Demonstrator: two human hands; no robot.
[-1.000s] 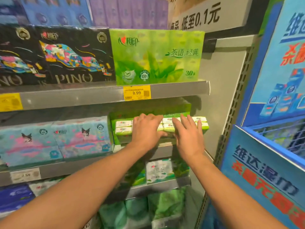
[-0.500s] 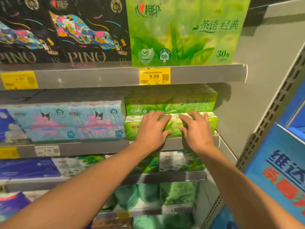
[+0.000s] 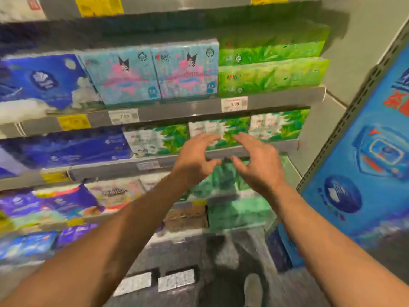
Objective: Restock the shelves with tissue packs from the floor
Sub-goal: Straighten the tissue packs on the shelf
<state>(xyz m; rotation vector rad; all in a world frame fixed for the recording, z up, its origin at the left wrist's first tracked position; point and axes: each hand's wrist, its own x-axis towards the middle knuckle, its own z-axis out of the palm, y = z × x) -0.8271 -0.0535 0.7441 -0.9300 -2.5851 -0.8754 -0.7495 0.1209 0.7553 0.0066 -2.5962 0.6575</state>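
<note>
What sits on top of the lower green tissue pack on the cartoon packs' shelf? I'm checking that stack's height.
A second green pack lies flat on the lower green tissue pack, reaching near the shelf above. Anything behind them is hidden.

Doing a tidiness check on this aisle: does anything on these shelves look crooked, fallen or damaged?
Nothing stands out. The green packs sit stacked square on their shelf, the cartoon packs stand upright beside them. Both hands are empty. Motion blur hides fine damage.
</note>
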